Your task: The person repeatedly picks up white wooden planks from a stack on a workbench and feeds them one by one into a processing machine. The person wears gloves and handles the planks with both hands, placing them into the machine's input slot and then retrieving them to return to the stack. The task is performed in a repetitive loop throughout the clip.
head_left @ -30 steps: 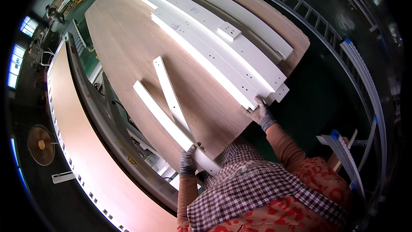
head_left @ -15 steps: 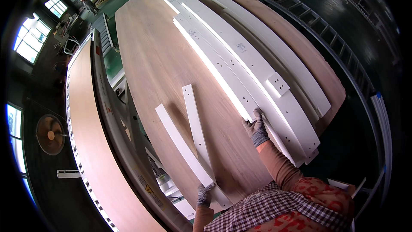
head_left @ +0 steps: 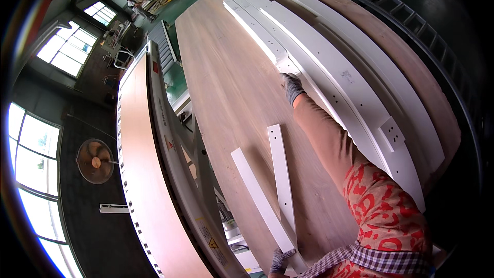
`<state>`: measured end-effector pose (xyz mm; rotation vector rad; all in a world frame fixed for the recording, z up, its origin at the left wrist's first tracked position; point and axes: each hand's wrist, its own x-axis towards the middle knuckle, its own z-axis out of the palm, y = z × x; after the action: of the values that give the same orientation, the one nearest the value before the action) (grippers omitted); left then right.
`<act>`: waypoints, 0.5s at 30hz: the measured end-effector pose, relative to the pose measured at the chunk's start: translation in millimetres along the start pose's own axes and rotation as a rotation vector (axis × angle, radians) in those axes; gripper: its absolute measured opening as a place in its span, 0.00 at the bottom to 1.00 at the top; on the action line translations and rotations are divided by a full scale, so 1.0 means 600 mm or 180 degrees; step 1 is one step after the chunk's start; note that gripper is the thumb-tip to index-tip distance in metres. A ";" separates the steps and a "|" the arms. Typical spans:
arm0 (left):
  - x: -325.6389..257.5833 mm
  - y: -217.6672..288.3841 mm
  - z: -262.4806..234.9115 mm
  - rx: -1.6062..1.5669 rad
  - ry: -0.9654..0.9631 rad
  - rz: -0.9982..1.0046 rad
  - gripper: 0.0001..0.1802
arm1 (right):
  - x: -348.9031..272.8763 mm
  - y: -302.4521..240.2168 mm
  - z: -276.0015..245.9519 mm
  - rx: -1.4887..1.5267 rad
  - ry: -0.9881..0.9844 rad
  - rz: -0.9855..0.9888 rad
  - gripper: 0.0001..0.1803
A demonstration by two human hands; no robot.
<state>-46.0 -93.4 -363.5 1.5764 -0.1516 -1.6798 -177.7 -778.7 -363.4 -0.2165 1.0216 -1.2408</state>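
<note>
My right hand (head_left: 292, 87), in a grey glove, stretches forward across the wooden board (head_left: 221, 72). Its fingers are closed at the near end of a long white strip (head_left: 251, 27) with small holes, lying along the left side of the stacked white panels; the fingertips are partly hidden. Low in the picture, my gloved left hand (head_left: 282, 260) grips the near end of a shorter white bar (head_left: 260, 195). Another short white bar (head_left: 280, 167), with holes, lies beside it, their near ends close together.
A small white block (head_left: 392, 134) with holes sits on the long white panels (head_left: 329, 62). To the left runs a machine bed with a pale wooden top (head_left: 141, 159). A fan (head_left: 95, 161) stands by the windows. A ladder-like metal frame (head_left: 401, 18) lies to the right; a person (head_left: 136, 6) is far off.
My right arm has stretched forward, and the long white strip has slid away from me along the stack. My left hand stays at the bar's end. The view has shifted left.
</note>
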 end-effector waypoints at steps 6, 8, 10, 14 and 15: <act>-0.004 0.031 0.026 0.0087 -0.0148 0.0010 0.40 | -0.177 0.052 -0.124 0.0207 -0.0728 0.0179 0.26; 0.000 0.056 0.056 0.0061 -0.0236 0.0025 0.37 | -0.267 0.068 -0.221 -0.0422 -0.0726 -0.0091 0.29; -0.003 0.056 0.089 0.0011 -0.0303 -0.0039 0.33 | -0.409 0.086 -0.281 -0.1369 -0.0848 0.0268 0.34; 0.011 0.019 0.154 -0.0469 -0.0626 -0.0004 0.30 | -0.626 0.141 -0.367 -0.2789 -0.1068 0.0378 0.45; 0.003 0.026 0.179 -0.0485 -0.0614 0.0099 0.27 | -0.664 0.135 -0.375 -0.2980 -0.1151 0.0722 0.47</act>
<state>-133.1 -150.2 -332.9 1.2938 -0.1423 -1.7742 -276.0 -325.6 -334.6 -0.9796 1.1987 -0.4171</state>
